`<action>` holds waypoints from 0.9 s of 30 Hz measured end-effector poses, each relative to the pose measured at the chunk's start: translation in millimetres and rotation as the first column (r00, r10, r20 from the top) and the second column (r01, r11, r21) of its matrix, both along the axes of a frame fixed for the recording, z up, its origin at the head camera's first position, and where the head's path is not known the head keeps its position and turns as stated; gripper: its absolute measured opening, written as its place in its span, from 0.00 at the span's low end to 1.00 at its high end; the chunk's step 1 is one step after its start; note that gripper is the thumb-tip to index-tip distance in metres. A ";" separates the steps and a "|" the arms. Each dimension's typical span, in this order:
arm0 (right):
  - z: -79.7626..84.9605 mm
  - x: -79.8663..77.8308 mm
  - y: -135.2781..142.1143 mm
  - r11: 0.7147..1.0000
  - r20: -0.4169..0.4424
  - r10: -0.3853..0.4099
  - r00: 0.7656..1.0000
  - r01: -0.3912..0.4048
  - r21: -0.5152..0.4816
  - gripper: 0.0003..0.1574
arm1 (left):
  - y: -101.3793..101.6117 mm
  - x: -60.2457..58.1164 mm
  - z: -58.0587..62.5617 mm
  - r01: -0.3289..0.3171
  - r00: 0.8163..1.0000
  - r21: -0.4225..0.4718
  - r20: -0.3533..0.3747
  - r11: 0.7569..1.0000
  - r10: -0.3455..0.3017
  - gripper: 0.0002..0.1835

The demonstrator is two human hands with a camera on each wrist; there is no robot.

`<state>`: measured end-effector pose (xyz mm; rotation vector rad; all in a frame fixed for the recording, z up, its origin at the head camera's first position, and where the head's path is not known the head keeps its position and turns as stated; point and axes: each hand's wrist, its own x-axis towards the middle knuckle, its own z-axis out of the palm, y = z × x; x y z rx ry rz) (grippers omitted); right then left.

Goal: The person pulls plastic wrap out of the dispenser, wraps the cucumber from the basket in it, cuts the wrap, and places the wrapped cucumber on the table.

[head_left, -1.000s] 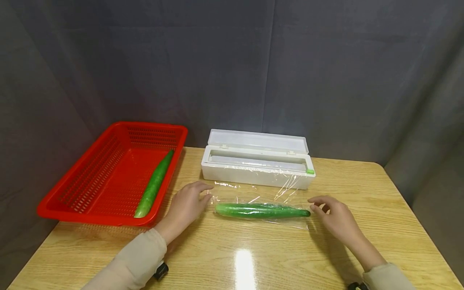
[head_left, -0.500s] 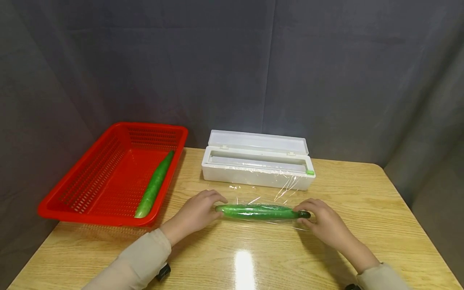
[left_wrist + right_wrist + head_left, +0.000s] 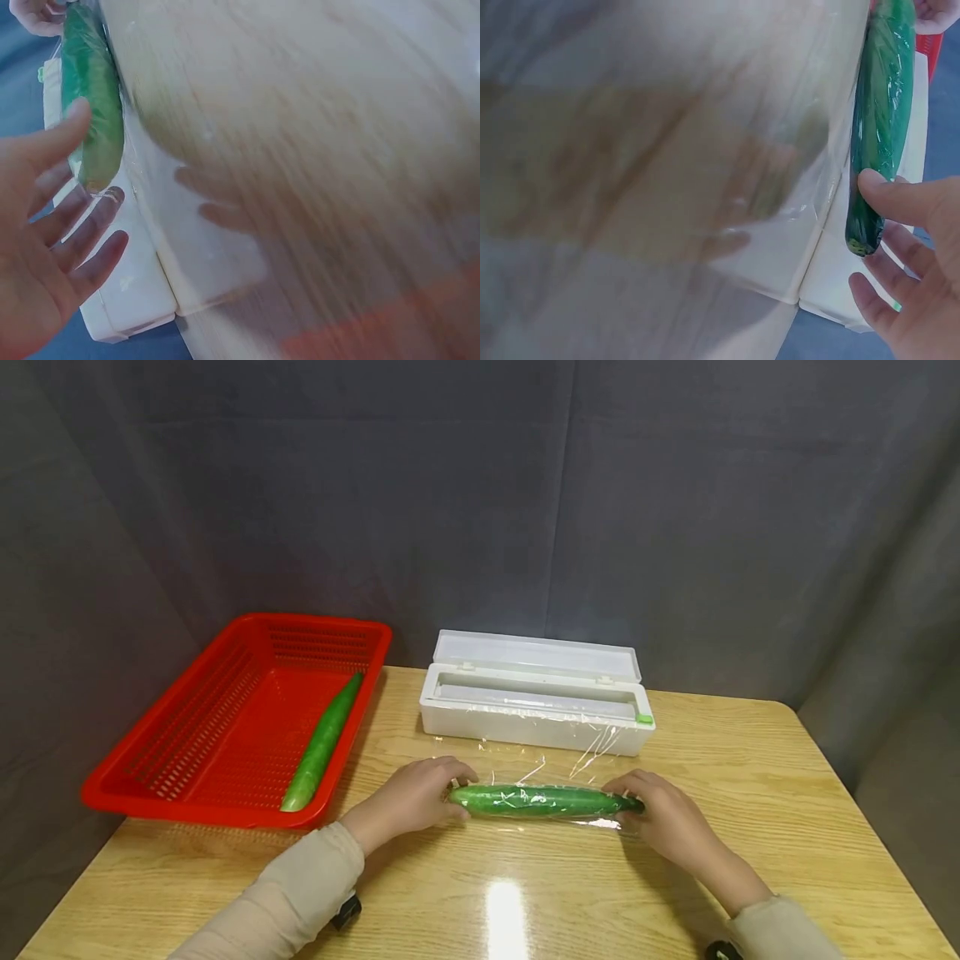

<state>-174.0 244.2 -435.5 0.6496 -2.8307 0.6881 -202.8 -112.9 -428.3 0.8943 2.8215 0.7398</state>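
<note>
A green cucumber (image 3: 536, 801) under clear cling film (image 3: 540, 768) lies crosswise in front of me. My left hand (image 3: 416, 797) grips its pale end, thumb on the near side and fingers on the far side. At the dark end, my right hand (image 3: 667, 814) pinches it the same way. In the right wrist view the thumb presses on the film-covered cucumber (image 3: 885, 112), with its tip sticking out past the thumb. The film stretches back from the cucumber to a white cling film dispenser (image 3: 480, 722) with its lid up.
To the left stands a red plastic basket (image 3: 225, 814) with a second cucumber (image 3: 322, 743) inside. The dispenser's raised lid (image 3: 536, 655) leans towards a dark grey curtain (image 3: 480, 510). A small green piece (image 3: 644, 719) sits at the dispenser's right corner. The wooden table (image 3: 420, 893) reflects a bright light.
Both hands have moved inward from beside the cucumber and taken hold of its ends. The film now lies closer around it. Basket and dispenser stay in place.
</note>
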 end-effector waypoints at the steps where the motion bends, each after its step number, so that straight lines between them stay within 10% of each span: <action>1: 0.3 -0.5 0.1 1.000 0.001 -0.006 1.000 0.006 -0.002 0.25 | 0.4 -0.5 -0.5 -0.001 1.000 0.008 0.011 1.000 0.001 0.25; 15: 3.7 -7.5 1.9 0.999 0.045 -0.053 0.998 0.053 0.011 0.16 | 3.5 -10.1 1.2 -0.091 0.972 0.071 0.225 0.993 0.073 0.11; 27: 0.7 -13.9 2.9 0.998 0.057 -0.053 0.997 0.052 0.020 0.14 | 5.3 -13.4 -2.5 -0.139 0.980 0.013 0.147 0.990 0.135 0.17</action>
